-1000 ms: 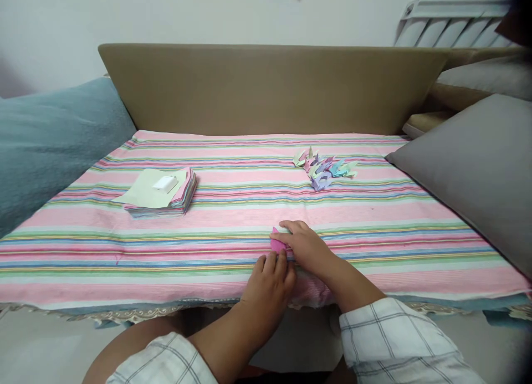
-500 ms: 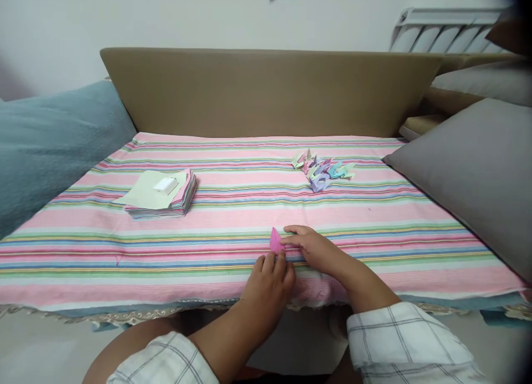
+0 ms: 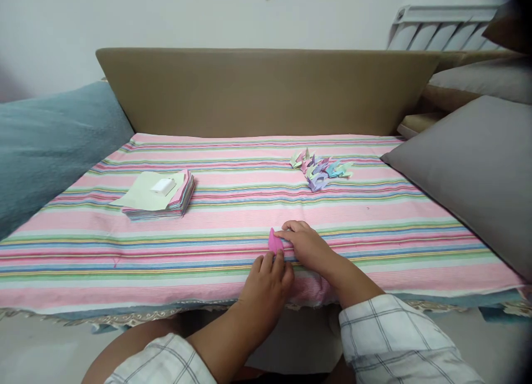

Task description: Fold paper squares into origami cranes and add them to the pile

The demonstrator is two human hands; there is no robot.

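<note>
One pink, multicolour-striped cloth [image 3: 233, 229] (slightly rumpled) carries a rectangular coloured-paper stack [image 3: 177, 206] near its left edge and pastel folded-paper shapes [image 3: 318, 182] toward its far right corner. Mid near edge, left hand [image 3: 268, 284] and right hand [image 3: 310, 245] sit close together. A white block [image 3: 163, 187] tops the stack; both hands' fingers touch a small, pointed pink paper [image 3: 274, 242].

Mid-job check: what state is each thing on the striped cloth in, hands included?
Pink paper: folded, pointed at the far end
Left hand: fingertips on the pink paper
Right hand: one fingertip on it
Small paper figures: folded, clustered
Paper stack: uneven, top sheet askew
Striped cloth: spread, slightly wrinkled
</note>
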